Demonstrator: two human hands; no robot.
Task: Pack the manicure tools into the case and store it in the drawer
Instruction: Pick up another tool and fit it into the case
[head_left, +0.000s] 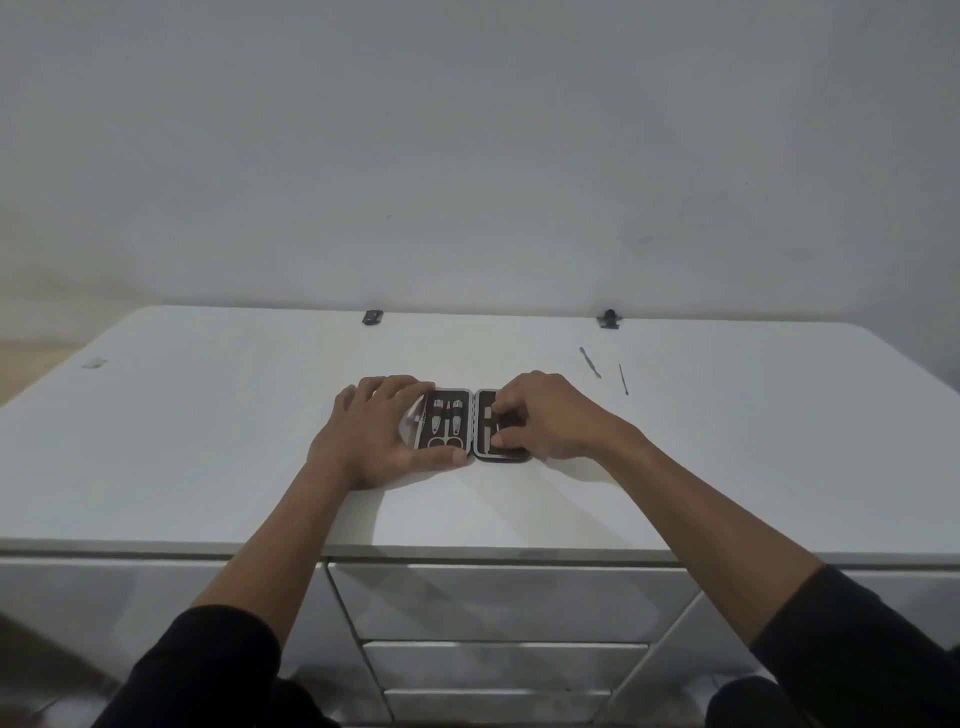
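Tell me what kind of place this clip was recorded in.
Probably a home room, perhaps a bedroom: a white dresser top against a plain white wall, closed drawers below it, and an open manicure case under both hands.

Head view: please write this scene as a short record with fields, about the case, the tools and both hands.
case: open flat on the white top, two halves side by side
left half: holds scissors and two clippers
right half: partly covered by the right hand
left hand: flat beside the case, thumb along its near edge, steadying it
right hand: fingertips pressing on something in the right half; what it is cannot be told
loose tools: two thin tools on the top, right of the case, apart from it
drawers: shut, below the top
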